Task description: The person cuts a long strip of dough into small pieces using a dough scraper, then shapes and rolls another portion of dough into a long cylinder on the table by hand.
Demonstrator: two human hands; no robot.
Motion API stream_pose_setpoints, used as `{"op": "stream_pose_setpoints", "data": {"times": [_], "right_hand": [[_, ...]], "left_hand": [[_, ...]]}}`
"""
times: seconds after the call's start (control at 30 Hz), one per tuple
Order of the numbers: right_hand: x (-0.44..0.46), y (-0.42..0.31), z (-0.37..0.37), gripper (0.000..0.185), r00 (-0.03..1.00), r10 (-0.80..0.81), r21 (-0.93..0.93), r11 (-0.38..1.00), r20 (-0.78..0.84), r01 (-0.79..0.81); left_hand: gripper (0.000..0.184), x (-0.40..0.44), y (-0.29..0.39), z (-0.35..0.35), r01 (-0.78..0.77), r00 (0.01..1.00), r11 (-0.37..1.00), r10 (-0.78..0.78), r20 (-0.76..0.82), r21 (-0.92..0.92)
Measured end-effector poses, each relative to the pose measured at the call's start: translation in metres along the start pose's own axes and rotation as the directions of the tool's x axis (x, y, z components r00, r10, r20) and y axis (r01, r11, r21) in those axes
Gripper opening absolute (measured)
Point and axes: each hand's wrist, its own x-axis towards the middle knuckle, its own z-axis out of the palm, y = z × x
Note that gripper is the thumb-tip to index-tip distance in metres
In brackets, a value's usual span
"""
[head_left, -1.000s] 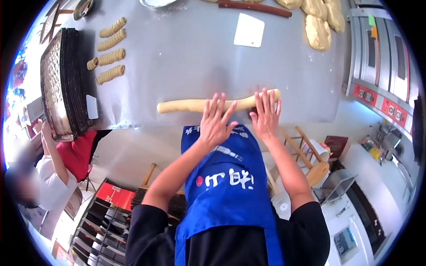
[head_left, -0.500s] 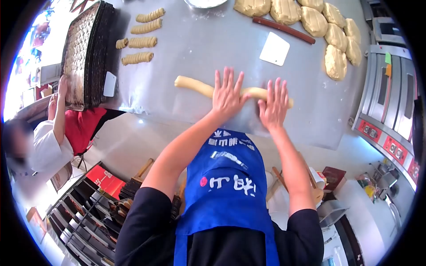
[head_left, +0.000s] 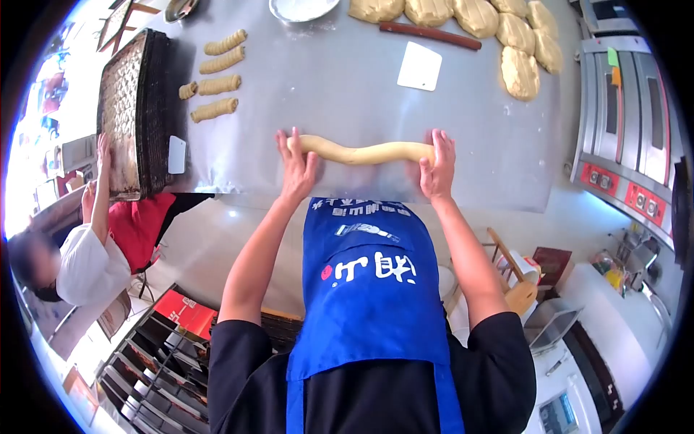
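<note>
A long, smooth rope of dough [head_left: 369, 154] lies slightly curved across the metal table [head_left: 275, 87], near its front edge. My left hand [head_left: 295, 166] is closed round the rope's left end. At the right end my right hand [head_left: 438, 165] grips the dough, its thumb on the near side. The middle of the rope, between the hands, is uncovered. Both hands are close to the table's surface.
Coiled dough rolls [head_left: 219, 84] and stacked dark trays [head_left: 137, 116] stand left, by a white scraper [head_left: 177, 155]. Farther back are a white card [head_left: 419, 66], a brown rolling pin [head_left: 430, 35], dough lumps [head_left: 520, 74] and a bowl [head_left: 303, 9]. A co-worker [head_left: 87, 253] is at left.
Flat, spread hands on top of the dough have moved apart to its two ends and closed on them. The rope now bends in a shallow curve. The view has shifted.
</note>
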Motion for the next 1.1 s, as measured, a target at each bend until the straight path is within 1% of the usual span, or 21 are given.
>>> {"op": "stream_pose_setpoints", "data": {"times": [0.07, 0.1, 0.17, 0.2, 0.23, 0.27, 0.3, 0.33, 0.37, 0.4, 0.43, 0.5, 0.57, 0.63, 0.67, 0.77, 0.83, 0.9, 1.03, 1.07, 1.1], "right_hand": [[0.006, 0.012, 0.005, 0.070, 0.982, 0.165, 0.269, 0.945, 0.097, -0.185], [0.010, 0.025, 0.006, 0.063, 0.989, 0.139, 0.185, 0.972, 0.044, -0.144], [0.030, 0.032, -0.005, 0.055, 0.997, 0.061, -0.175, 0.982, -0.054, -0.070], [0.041, 0.027, -0.010, 0.055, 0.996, 0.069, -0.182, 0.980, -0.055, -0.078], [0.060, 0.016, -0.010, 0.053, 0.994, 0.097, -0.111, 0.988, -0.056, -0.103], [0.073, 0.006, -0.004, 0.051, 0.991, 0.123, -0.040, 0.991, -0.054, -0.126], [0.081, -0.002, 0.010, 0.052, 0.998, 0.065, -0.055, 0.996, -0.006, -0.065], [0.086, -0.011, 0.023, 0.054, 0.999, 0.004, -0.065, 0.998, 0.044, -0.001], [0.083, -0.023, 0.030, 0.054, 0.999, 0.005, -0.066, 0.998, 0.045, -0.002], [0.073, -0.034, 0.035, 0.057, 0.981, -0.021, -0.186, 0.981, 0.191, 0.057], [0.059, -0.041, 0.034, 0.060, 0.940, -0.020, -0.293, 0.948, 0.339, 0.126], [0.023, -0.051, 0.015, 0.062, 0.929, 0.014, -0.282, 0.954, 0.370, 0.098], [-0.009, -0.062, -0.011, 0.068, 0.913, 0.011, -0.201, 0.977, 0.408, 0.078], [-0.043, -0.069, -0.027, 0.071, 0.894, -0.001, -0.173, 0.981, 0.448, 0.088], [-0.053, -0.068, -0.028, 0.071, 0.895, 0.005, -0.173, 0.982, 0.446, 0.081], [-0.053, -0.058, -0.019, 0.074, 0.897, -0.014, -0.222, 0.967, 0.441, 0.124], [-0.011, -0.044, -0.006, 0.075, 0.937, -0.044, -0.254, 0.957, 0.348, 0.139], [0.039, -0.026, 0.012, 0.077, 0.979, -0.061, -0.175, 0.980, 0.195, 0.096], [0.130, 0.006, 0.022, 0.077, 0.984, -0.179, -0.110, 0.978, 0.003, 0.178], [0.140, 0.007, 0.018, 0.076, 0.977, -0.206, -0.077, 0.977, -0.060, 0.201], [0.142, 0.010, 0.015, 0.076, 0.975, -0.212, -0.079, 0.975, -0.061, 0.207]], "left_hand": [[0.068, 0.008, 0.007, -0.010, -0.016, 0.993, 0.996, 0.006, 0.115, 0.088], [0.068, 0.015, 0.011, -0.018, -0.017, 0.995, 0.996, 0.008, 0.099, 0.091], [0.058, 0.036, 0.027, -0.035, -0.025, 0.999, 0.920, 0.039, -0.027, 0.391], [0.052, 0.052, 0.046, -0.043, -0.132, 0.979, 0.913, 0.182, -0.093, 0.386], [0.052, 0.067, 0.059, -0.039, -0.139, 0.979, 0.915, 0.184, -0.086, 0.379], [0.053, 0.082, 0.071, -0.032, -0.213, 0.976, 0.913, 0.214, 0.036, 0.349], [0.054, 0.091, 0.080, -0.023, -0.282, 0.957, 0.908, 0.246, 0.151, 0.311], [0.054, 0.090, 0.083, -0.009, -0.281, 0.958, 0.909, 0.246, 0.149, 0.307], [0.056, 0.087, 0.082, 0.007, -0.342, 0.938, 0.878, 0.296, 0.182, 0.334], [0.058, 0.081, 0.079, 0.018, -0.403, 0.913, 0.843, 0.342, 0.223, 0.356], [0.058, 0.068, 0.076, 0.020, -0.406, 0.910, 0.845, 0.339, 0.237, 0.349], [0.066, 0.032, 0.072, 0.016, -0.346, 0.924, 0.846, 0.232, 0.302, 0.406], [0.073, -0.013, 0.066, -0.002, -0.307, 0.918, 0.883, 0.177, 0.354, 0.355], [0.079, -0.061, 0.053, -0.004, -0.345, 0.922, 0.862, 0.236, 0.308, 0.371], [0.082, -0.075, 0.046, -0.004, -0.362, 0.912, 0.840, 0.229, 0.339, 0.404], [0.085, -0.052, 0.058, -0.003, -0.345, 0.923, 0.858, 0.236, 0.303, 0.380], [0.084, -0.003, 0.068, 0.003, -0.332, 0.937, 0.860, 0.254, 0.239, 0.388], [0.081, 0.049, 0.074, 0.014, -0.289, 0.956, 0.869, 0.238, 0.171, 0.403], [0.075, 0.125, 0.078, 0.040, -0.269, 0.960, 0.834, 0.273, 0.063, 0.481], [0.069, 0.132, 0.085, 0.044, -0.290, 0.954, 0.861, 0.293, 0.059, 0.418], [0.069, 0.133, 0.098, 0.043, -0.288, 0.954, 0.862, 0.294, 0.053, 0.418]]}}
